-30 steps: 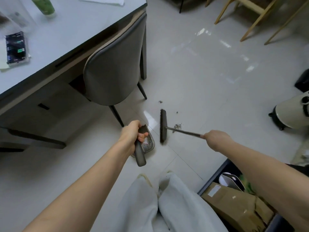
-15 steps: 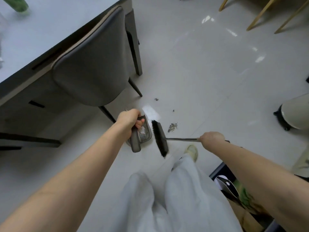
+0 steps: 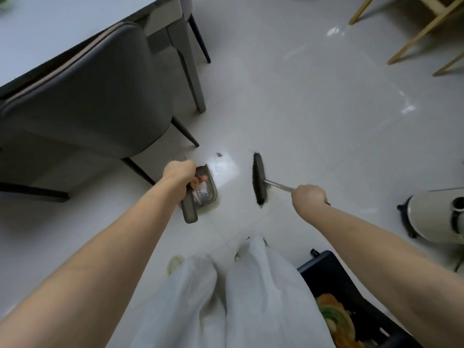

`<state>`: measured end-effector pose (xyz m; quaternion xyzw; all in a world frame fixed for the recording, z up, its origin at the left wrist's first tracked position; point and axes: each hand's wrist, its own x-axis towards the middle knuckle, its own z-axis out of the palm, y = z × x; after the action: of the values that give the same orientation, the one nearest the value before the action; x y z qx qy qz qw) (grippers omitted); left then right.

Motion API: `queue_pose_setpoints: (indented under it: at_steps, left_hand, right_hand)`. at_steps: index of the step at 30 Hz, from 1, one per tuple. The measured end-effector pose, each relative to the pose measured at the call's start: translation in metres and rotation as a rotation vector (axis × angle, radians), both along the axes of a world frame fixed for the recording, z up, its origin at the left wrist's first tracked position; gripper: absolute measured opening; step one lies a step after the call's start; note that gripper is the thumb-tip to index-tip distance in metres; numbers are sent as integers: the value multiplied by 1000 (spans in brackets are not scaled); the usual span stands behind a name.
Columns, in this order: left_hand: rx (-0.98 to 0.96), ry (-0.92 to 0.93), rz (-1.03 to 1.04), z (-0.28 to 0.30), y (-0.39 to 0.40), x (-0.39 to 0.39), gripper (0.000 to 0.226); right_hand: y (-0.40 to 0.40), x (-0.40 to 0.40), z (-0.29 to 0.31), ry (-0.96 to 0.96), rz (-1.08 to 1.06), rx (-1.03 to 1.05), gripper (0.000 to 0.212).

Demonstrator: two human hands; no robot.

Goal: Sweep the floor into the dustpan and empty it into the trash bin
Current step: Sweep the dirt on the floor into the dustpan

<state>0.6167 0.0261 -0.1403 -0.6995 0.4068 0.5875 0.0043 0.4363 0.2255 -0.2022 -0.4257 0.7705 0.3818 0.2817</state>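
My left hand [image 3: 179, 175] grips the handle of a small grey see-through dustpan [image 3: 207, 190] held low over the pale tiled floor, with some bits lying inside it. My right hand [image 3: 308, 198] grips the thin metal handle of a dark hand brush [image 3: 258, 180], whose bristle head stands on the floor a short way right of the pan. A small dark clump of dirt [image 3: 219, 154] lies on the tile just beyond the dustpan. A black bin [image 3: 324, 270] with colourful waste in it sits at the lower right beside my legs.
A grey padded chair [image 3: 88, 101] and a light table [image 3: 62, 26] stand close on the left, their legs near the dustpan. A white round appliance [image 3: 437, 214] sits on the right. Wooden furniture legs [image 3: 411, 38] are at the far right.
The brush head has swung away from the dustpan to the right, leaving a gap between them. The loose debris seen right of the brush is now hidden. The view has shifted forward.
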Motion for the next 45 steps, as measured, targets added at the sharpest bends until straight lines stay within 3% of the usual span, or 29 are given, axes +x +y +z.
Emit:
queue_pose_setpoints:
  at_steps: [7,14,18,23,38,45]
  left_hand:
    - [5,-11,20,5,-11,-10,48]
    - [4,74,207,19,-23,15,41]
    - [25,193,358,23,-23,29,15]
    - [25,223,463,14,-23,39,22]
    - [27,171,217,12,-10,-32,13]
    - [7,211,156,12,2,-80,19]
  right_hand:
    - [-18,-19,19,6,39,-115,41]
    - [-90,4,7,-87,145,-208,43]
    - [-132,19,-8,-153,168,-221,42]
    - [-148,18,-25,-225,34,-168,37]
    - [-47,-89,6,-105,-238,-160,34]
    - [-45,-89,-22,-186,-366,-237,36]
